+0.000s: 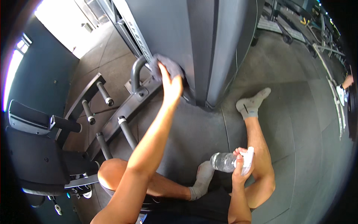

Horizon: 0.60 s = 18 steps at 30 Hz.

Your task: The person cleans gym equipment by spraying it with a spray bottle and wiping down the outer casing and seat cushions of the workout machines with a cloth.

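**A grey cloth (173, 66) at the panel, a spray bottle (223, 162) in hand**

In the head view, we see the left hand (172, 89) just shy of twelve o'clock, holding the cloth against the lower side of the machine housing (169, 28). One finger stretches over the fabric; the others are mostly hidden, so we cannot tell how tightly they close.

Between four and five o'clock, the right hand (239, 168) wraps the neck of the bottle, which lies nearly level, base toward nine.

We judge the cloth light, limp and forgiving — best bunched under the fingers and held from behind. The bottle looks light too, though we cannot tell how full it is; its smooth wall may slip when wet and give under a squeeze, so the neck below the white spray head (248, 161) seems the surest hold.

The cloth looks plush and rumpled, the bottle clear and rounded. The housing is smooth, dark grey and broad-faced. Toward ten to eleven, a bent metal tube (136, 72) rises from a flat-sided beam — hard, glossy curves beside soft fabric. The dark floor (194, 138) is matt, with straight seams.
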{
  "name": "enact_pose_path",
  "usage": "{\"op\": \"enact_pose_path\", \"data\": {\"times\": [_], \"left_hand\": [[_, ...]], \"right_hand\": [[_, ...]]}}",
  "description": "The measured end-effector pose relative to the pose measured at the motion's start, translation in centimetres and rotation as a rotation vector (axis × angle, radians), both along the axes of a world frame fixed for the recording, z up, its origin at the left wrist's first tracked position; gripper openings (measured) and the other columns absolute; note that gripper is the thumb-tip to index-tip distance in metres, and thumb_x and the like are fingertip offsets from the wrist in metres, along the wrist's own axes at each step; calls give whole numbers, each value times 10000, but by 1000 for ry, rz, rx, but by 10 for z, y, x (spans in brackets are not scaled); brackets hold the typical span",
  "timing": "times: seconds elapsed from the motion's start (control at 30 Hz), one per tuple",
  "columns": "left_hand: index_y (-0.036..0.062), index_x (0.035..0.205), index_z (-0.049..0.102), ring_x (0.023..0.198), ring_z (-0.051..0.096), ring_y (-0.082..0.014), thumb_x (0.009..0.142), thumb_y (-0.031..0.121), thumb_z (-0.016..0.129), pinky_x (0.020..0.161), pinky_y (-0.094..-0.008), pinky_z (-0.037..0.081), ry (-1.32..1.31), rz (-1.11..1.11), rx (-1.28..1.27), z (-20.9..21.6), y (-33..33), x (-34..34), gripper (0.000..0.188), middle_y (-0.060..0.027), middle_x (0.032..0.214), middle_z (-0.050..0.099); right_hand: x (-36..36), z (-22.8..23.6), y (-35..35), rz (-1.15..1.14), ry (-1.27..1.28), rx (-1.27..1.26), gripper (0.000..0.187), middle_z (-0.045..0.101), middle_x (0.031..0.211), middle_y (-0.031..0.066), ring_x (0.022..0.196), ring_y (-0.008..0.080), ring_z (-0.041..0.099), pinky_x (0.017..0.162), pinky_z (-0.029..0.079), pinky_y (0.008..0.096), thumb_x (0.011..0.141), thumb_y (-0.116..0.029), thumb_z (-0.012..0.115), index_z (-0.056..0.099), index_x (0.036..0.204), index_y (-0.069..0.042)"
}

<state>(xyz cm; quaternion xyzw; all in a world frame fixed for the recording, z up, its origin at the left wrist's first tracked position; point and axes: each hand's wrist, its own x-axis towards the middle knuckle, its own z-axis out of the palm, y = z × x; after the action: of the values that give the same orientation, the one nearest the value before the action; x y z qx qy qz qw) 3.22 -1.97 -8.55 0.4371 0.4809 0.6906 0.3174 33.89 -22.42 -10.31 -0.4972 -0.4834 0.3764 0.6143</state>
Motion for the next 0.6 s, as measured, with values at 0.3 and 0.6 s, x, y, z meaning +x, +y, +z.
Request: {"op": "enact_pose_path", "data": {"times": [0.3,0.6], "left_hand": [[92,1603,-92,1544,-2,-311,986,192,577,1230,-394,62,254,79,40,-61,2,-34,915,-236,1664,-8],[103,1610,-63,1508,214,-318,1001,163,519,1212,-385,183,247,97,135,-42,7,-40,844,-182,1665,82]], "right_hand": [[-2,-3,-2,6,-50,-2,192,643,1016,150,887,209,647,805,566,330,921,-29,591,566,1089,61],[-6,4,-3,28,-85,-13,195,641,1027,155,890,214,651,814,569,338,923,-39,596,569,1092,56]]}}
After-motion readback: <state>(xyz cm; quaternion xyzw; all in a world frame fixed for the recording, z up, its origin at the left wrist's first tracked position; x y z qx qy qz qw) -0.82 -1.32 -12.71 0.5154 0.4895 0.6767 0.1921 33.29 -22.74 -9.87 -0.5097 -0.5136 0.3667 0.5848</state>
